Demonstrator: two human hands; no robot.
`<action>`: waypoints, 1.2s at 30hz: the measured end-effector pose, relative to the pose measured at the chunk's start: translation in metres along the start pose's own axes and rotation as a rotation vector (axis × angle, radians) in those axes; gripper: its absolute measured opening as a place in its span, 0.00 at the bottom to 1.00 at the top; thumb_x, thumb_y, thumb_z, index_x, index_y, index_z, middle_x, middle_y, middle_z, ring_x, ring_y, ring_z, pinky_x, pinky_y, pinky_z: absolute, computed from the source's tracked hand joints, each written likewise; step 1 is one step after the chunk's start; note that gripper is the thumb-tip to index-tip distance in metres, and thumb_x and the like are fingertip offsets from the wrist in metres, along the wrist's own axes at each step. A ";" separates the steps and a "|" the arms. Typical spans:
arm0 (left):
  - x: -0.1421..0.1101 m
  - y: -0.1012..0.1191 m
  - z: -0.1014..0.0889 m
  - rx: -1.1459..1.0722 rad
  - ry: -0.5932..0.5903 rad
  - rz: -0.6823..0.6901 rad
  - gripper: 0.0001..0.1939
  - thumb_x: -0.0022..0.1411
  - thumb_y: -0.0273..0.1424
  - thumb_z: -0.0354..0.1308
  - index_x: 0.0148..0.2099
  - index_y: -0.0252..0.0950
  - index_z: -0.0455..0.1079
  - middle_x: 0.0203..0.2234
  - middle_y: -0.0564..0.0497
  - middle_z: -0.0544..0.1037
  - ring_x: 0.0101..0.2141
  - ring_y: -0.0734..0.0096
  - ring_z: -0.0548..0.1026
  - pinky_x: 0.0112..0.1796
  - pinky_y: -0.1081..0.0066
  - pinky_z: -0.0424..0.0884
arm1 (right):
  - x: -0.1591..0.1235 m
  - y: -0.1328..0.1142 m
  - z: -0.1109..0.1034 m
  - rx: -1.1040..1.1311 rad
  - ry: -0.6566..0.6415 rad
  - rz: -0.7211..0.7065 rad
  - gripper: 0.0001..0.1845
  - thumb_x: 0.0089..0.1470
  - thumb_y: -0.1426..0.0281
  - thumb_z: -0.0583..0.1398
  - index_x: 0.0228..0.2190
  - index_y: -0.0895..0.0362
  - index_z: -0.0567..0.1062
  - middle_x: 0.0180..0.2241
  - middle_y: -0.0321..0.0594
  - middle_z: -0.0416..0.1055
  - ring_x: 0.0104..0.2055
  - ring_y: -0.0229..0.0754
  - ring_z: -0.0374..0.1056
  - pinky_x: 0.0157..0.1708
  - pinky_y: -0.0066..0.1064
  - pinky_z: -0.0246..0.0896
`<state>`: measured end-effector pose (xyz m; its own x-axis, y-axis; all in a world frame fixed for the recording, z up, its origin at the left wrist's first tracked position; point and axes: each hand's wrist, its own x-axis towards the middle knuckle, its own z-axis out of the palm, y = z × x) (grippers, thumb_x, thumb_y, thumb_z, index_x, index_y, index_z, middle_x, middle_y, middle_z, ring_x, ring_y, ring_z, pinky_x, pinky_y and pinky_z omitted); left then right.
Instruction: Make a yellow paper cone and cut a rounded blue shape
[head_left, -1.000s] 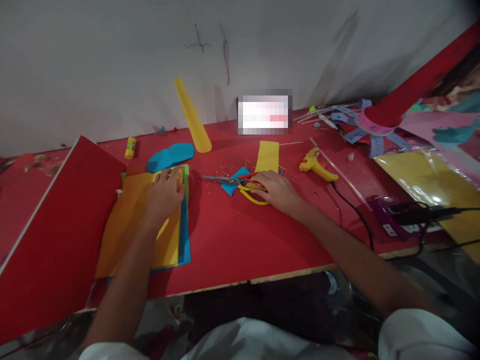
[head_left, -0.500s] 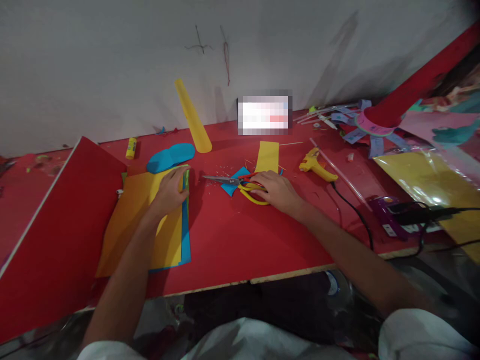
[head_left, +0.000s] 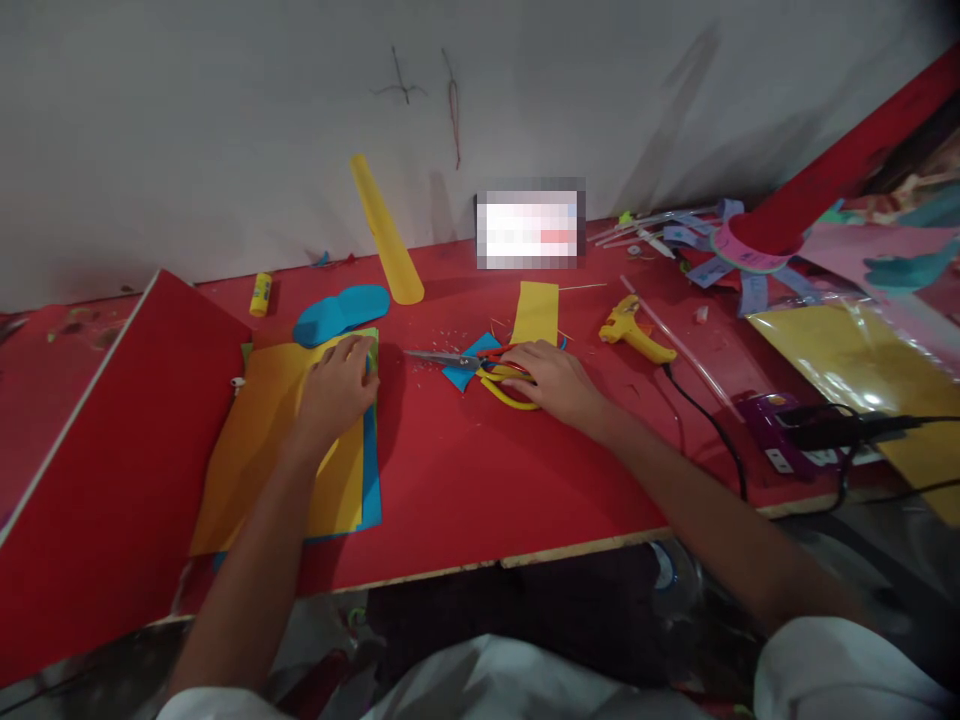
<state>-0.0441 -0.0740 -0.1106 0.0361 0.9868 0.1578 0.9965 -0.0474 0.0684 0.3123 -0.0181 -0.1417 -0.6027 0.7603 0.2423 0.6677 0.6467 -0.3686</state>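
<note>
My left hand (head_left: 337,390) rests on a stack of coloured paper sheets (head_left: 262,450), orange on top with yellow, green and blue edges showing; its fingertips curl over the stack's far right corner. My right hand (head_left: 551,380) lies on the yellow-and-red handles of a pair of scissors (head_left: 480,368), whose blades point left over a blue paper scrap (head_left: 466,362). A yellow paper strip (head_left: 536,312) lies just beyond that hand.
A yellow glue gun (head_left: 632,330) with a black cord lies right of the scissors. A yellow paper cone (head_left: 386,235) leans on the wall, with a blue foam shape (head_left: 341,312) and a glue stick (head_left: 261,294) nearby. A large red board (head_left: 112,450) fills the left; a power strip (head_left: 795,440) sits at the right.
My left hand's fingers slid to the stack's far right corner and curled over the sheet edges. My right hand stayed on the scissors.
</note>
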 end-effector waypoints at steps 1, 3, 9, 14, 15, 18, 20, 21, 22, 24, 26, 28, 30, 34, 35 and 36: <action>0.001 -0.001 0.003 0.011 0.017 -0.014 0.25 0.72 0.33 0.52 0.69 0.37 0.66 0.67 0.39 0.72 0.64 0.43 0.71 0.61 0.49 0.69 | 0.000 0.000 0.000 0.000 -0.001 -0.002 0.13 0.68 0.63 0.64 0.50 0.54 0.80 0.53 0.49 0.80 0.54 0.54 0.73 0.53 0.43 0.66; 0.004 -0.005 0.009 0.030 0.056 -0.057 0.22 0.75 0.38 0.51 0.65 0.38 0.69 0.65 0.39 0.74 0.63 0.42 0.71 0.60 0.48 0.68 | 0.000 0.001 0.001 -0.001 -0.004 -0.008 0.13 0.68 0.63 0.63 0.51 0.54 0.80 0.53 0.49 0.80 0.54 0.54 0.72 0.54 0.43 0.66; 0.023 -0.020 0.023 0.062 0.092 -0.148 0.22 0.76 0.36 0.48 0.65 0.36 0.70 0.64 0.39 0.74 0.61 0.44 0.69 0.57 0.50 0.67 | -0.001 0.002 0.002 -0.004 -0.004 -0.021 0.14 0.68 0.64 0.64 0.51 0.55 0.79 0.53 0.50 0.80 0.54 0.54 0.73 0.53 0.43 0.66; 0.050 -0.029 0.022 0.081 0.108 -0.201 0.19 0.76 0.39 0.48 0.57 0.35 0.74 0.56 0.36 0.77 0.58 0.44 0.70 0.55 0.51 0.66 | 0.000 0.001 0.001 0.009 0.002 -0.026 0.14 0.68 0.64 0.63 0.53 0.54 0.79 0.53 0.49 0.80 0.54 0.54 0.73 0.53 0.42 0.66; 0.055 -0.029 0.022 0.085 0.114 -0.224 0.18 0.76 0.40 0.48 0.54 0.36 0.75 0.54 0.36 0.78 0.57 0.43 0.70 0.54 0.51 0.66 | 0.000 0.001 0.001 0.010 -0.003 -0.026 0.14 0.68 0.65 0.63 0.53 0.54 0.79 0.52 0.49 0.80 0.54 0.54 0.73 0.53 0.42 0.66; 0.066 -0.030 0.024 0.079 0.120 -0.285 0.17 0.76 0.41 0.49 0.47 0.36 0.74 0.49 0.36 0.79 0.56 0.43 0.71 0.53 0.52 0.65 | 0.001 0.000 0.001 0.006 -0.017 -0.030 0.13 0.68 0.65 0.63 0.52 0.54 0.78 0.52 0.49 0.80 0.53 0.53 0.72 0.53 0.42 0.66; 0.069 -0.031 0.025 0.068 0.116 -0.290 0.18 0.76 0.42 0.50 0.45 0.34 0.73 0.49 0.37 0.79 0.56 0.44 0.70 0.52 0.53 0.63 | 0.002 0.001 0.001 -0.005 -0.023 -0.031 0.13 0.68 0.65 0.63 0.52 0.54 0.78 0.52 0.49 0.80 0.53 0.53 0.72 0.53 0.42 0.66; 0.069 -0.031 0.025 0.065 0.112 -0.287 0.19 0.77 0.43 0.49 0.45 0.34 0.73 0.49 0.37 0.78 0.56 0.45 0.70 0.51 0.54 0.63 | 0.002 0.001 0.001 -0.010 -0.024 -0.029 0.13 0.68 0.64 0.63 0.52 0.54 0.78 0.52 0.49 0.80 0.53 0.54 0.72 0.53 0.42 0.66; 0.069 -0.032 0.026 0.057 0.110 -0.281 0.19 0.78 0.43 0.48 0.44 0.34 0.72 0.49 0.38 0.78 0.56 0.46 0.70 0.50 0.55 0.62 | 0.002 0.001 0.002 -0.013 -0.022 -0.028 0.13 0.68 0.64 0.63 0.52 0.54 0.78 0.52 0.49 0.80 0.53 0.54 0.72 0.52 0.42 0.66; 0.068 -0.032 0.025 0.029 0.115 -0.276 0.20 0.79 0.43 0.46 0.42 0.34 0.71 0.47 0.39 0.79 0.53 0.50 0.72 0.48 0.58 0.61 | 0.002 0.002 0.002 -0.013 -0.017 -0.029 0.14 0.68 0.64 0.64 0.52 0.55 0.78 0.53 0.49 0.80 0.53 0.54 0.72 0.53 0.42 0.66; 0.066 -0.032 0.023 -0.011 0.129 -0.277 0.21 0.80 0.43 0.44 0.40 0.35 0.70 0.43 0.41 0.79 0.48 0.55 0.73 0.45 0.60 0.60 | 0.001 0.002 0.002 -0.004 -0.018 -0.028 0.15 0.68 0.65 0.64 0.53 0.55 0.78 0.53 0.48 0.79 0.54 0.54 0.72 0.54 0.42 0.66; 0.065 -0.030 0.020 -0.061 0.145 -0.267 0.22 0.81 0.43 0.43 0.39 0.36 0.69 0.38 0.43 0.77 0.42 0.59 0.74 0.42 0.62 0.58 | 0.000 0.001 0.001 0.011 -0.027 -0.023 0.15 0.68 0.67 0.63 0.54 0.54 0.77 0.54 0.48 0.79 0.55 0.54 0.72 0.55 0.42 0.66; 0.062 -0.026 0.015 -0.097 0.167 -0.231 0.23 0.81 0.43 0.41 0.38 0.37 0.69 0.35 0.45 0.76 0.40 0.61 0.73 0.41 0.63 0.58 | -0.002 -0.002 -0.001 0.017 -0.009 -0.016 0.18 0.68 0.68 0.62 0.57 0.53 0.76 0.57 0.48 0.78 0.56 0.54 0.71 0.57 0.44 0.66; 0.057 -0.012 0.004 -0.100 0.191 -0.137 0.25 0.81 0.42 0.42 0.34 0.36 0.69 0.36 0.44 0.76 0.43 0.60 0.73 0.44 0.63 0.61 | -0.004 -0.021 -0.008 0.020 0.102 -0.032 0.20 0.68 0.68 0.61 0.59 0.54 0.76 0.63 0.53 0.72 0.64 0.58 0.66 0.65 0.50 0.61; 0.055 -0.007 0.002 -0.096 0.197 -0.130 0.25 0.80 0.41 0.42 0.33 0.36 0.68 0.36 0.44 0.76 0.44 0.59 0.74 0.44 0.62 0.62 | -0.003 -0.028 -0.009 0.052 0.122 -0.032 0.18 0.69 0.67 0.60 0.58 0.54 0.77 0.62 0.52 0.73 0.65 0.58 0.66 0.66 0.50 0.61; 0.054 -0.001 0.000 -0.098 0.193 -0.121 0.25 0.80 0.41 0.42 0.32 0.37 0.68 0.36 0.44 0.76 0.44 0.58 0.74 0.44 0.62 0.62 | -0.001 -0.038 -0.009 0.109 0.132 -0.029 0.17 0.70 0.67 0.59 0.56 0.53 0.78 0.60 0.51 0.75 0.63 0.56 0.67 0.66 0.50 0.61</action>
<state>-0.0434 -0.0210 -0.1022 -0.1075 0.9389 0.3269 0.9803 0.0453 0.1922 0.2919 -0.0426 -0.1198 -0.5536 0.7474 0.3673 0.5950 0.6635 -0.4535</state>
